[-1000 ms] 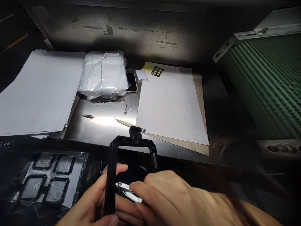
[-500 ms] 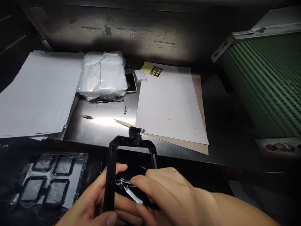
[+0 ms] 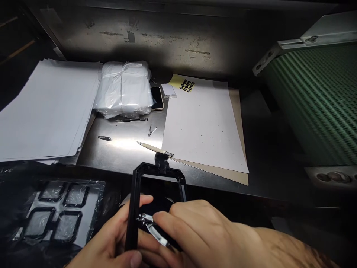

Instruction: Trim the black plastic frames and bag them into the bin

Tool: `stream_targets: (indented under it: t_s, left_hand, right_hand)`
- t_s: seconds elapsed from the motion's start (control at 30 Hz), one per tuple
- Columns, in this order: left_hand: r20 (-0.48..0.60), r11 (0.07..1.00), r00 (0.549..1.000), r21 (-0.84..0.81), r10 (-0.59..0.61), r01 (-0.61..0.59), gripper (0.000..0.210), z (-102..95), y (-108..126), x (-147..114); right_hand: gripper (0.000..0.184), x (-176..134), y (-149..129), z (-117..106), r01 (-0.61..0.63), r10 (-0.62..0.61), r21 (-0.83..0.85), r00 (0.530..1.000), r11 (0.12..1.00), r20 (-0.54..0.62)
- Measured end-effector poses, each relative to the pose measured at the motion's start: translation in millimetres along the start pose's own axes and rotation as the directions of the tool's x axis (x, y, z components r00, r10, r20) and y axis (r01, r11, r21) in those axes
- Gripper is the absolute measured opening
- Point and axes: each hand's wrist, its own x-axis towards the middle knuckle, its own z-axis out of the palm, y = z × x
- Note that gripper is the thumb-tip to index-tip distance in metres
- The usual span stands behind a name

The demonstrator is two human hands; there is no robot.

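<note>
A black plastic frame (image 3: 134,208) with a tab at its far end stands tilted up in front of me. My left hand (image 3: 111,230) grips its left side, thumb low on the near part and fingers behind. My right hand (image 3: 198,227) is closed on shiny metal nail clippers (image 3: 157,232). Their jaws touch or nearly touch the inner edge of the frame's left bar; the exact contact is too small to tell. Fingers hide the near end of the frame and part of the clippers.
Beyond the frame, a metal table holds a craft knife (image 3: 154,149), a pen (image 3: 131,120), a wrapped bag stack (image 3: 122,89), a phone (image 3: 158,98) and white sheets (image 3: 203,123). Paper (image 3: 50,111) lies left, above bagged black frames (image 3: 67,227). A green mesh panel (image 3: 315,104) stands right.
The clippers' lever has swung slightly and shows more plainly between my fingers. The frame and both hands stay almost in place, while the whole view has shifted a little.
</note>
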Motion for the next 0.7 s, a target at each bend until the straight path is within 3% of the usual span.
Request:
stream_targets:
  t_s: [0.2, 0.37, 0.53, 0.7]
  left_hand:
    - [-0.035, 0.998, 0.999, 0.059, 0.013, -0.011, 0.043, 0.6, 1, -4]
    - [-0.078, 0.995, 0.996, 0.091, -0.034, 0.042, 0.047, 1.5, 4, -4]
    - [-0.099, 0.986, 0.992, 0.142, -0.074, 0.088, 0.064, -2.2, 3, -1]
    - [-0.057, 0.995, 0.995, 0.045, -0.086, 0.089, 0.055, -7.8, -6, -1]
  right_hand:
    - [0.03, 2, -1, 0, 0.075, -0.044, -0.16, 0.98, 0.984, 0.192]
    - [0.027, 0, 0, 3, 0.091, -0.06, -0.23, 0.989, 0.969, 0.138]
    - [0.038, -4, 4, 10, 0.103, -0.131, -0.213, 0.984, 0.972, -0.119]
    - [0.025, -9, 10, 8, 0.002, -0.008, -0.064, 0.996, 0.998, -0.085]
